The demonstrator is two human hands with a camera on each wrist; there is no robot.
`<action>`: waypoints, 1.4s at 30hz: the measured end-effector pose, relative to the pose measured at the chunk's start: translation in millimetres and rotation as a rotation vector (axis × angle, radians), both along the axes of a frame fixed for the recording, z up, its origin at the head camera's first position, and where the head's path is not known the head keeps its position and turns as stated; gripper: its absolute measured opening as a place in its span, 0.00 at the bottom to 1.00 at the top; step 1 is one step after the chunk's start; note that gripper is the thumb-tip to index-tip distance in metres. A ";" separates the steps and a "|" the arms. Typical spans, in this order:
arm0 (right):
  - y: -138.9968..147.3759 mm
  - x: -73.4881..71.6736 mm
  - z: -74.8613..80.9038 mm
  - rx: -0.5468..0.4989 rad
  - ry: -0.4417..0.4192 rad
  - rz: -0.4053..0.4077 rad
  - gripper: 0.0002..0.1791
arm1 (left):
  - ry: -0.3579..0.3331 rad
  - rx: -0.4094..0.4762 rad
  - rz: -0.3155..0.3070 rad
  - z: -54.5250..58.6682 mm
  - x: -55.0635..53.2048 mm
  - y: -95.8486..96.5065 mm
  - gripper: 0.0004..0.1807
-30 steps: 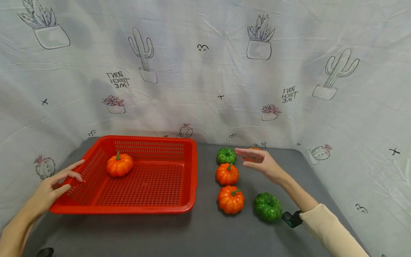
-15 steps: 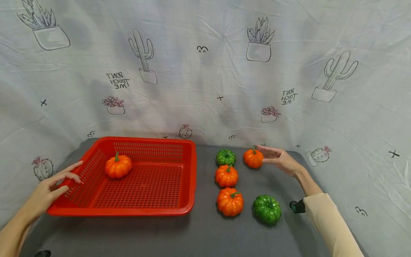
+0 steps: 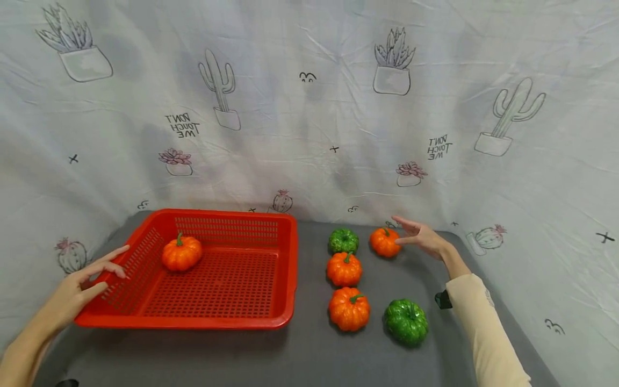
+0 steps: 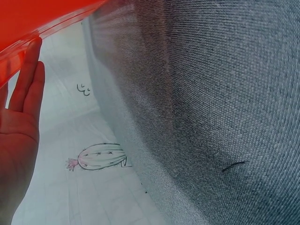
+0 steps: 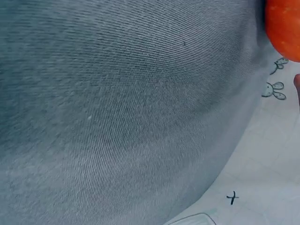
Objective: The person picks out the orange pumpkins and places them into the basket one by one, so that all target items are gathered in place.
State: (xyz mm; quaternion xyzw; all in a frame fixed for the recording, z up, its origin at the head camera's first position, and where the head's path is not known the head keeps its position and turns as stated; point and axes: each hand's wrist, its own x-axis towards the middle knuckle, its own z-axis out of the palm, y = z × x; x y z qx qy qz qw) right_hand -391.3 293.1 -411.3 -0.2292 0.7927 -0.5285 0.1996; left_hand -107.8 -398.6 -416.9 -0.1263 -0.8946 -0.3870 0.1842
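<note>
My left hand point(image 3: 79, 290) holds the left rim of a red plastic basket point(image 3: 193, 322), with some fingers over the edge. In the left wrist view, other fingers of my left hand point(image 4: 21, 126) lie along the basket's outer side point(image 4: 42, 16). One small orange pumpkin point(image 3: 181, 253) sits inside the basket. At the back right, my right hand point(image 3: 425, 240) is beside another orange pumpkin point(image 3: 384, 242), thumb and fingers apart around its right side; whether they touch is unclear. The right wrist view shows part of that pumpkin point(image 5: 285, 28) and a fingertip.
Between basket and right hand, a green pumpkin point(image 3: 344, 241), an orange pumpkin point(image 3: 344, 269) and a nearer orange pumpkin point(image 3: 349, 309) form a column. Another green pumpkin point(image 3: 407, 322) lies nearer on the right. A patterned curtain point(image 3: 271, 107) stands behind the grey table point(image 3: 319, 357).
My right hand has moved right, from in front of the far orange pumpkin to its right side, uncovering it. The left hand stays on the basket rim.
</note>
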 end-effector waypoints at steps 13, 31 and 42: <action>-16.7 -19.8 -14.9 0.051 -0.037 0.054 0.44 | 0.010 0.027 -0.009 -0.5 -0.1 0.5 0.10; -21.0 -22.3 -26.8 0.054 -0.124 0.035 0.41 | 0.001 0.016 0.004 -3.5 -3.2 -1.5 0.10; -24.7 -13.0 -18.1 -0.062 -0.129 -0.025 0.36 | 0.007 0.034 -0.005 -2.4 -2.8 -1.4 0.10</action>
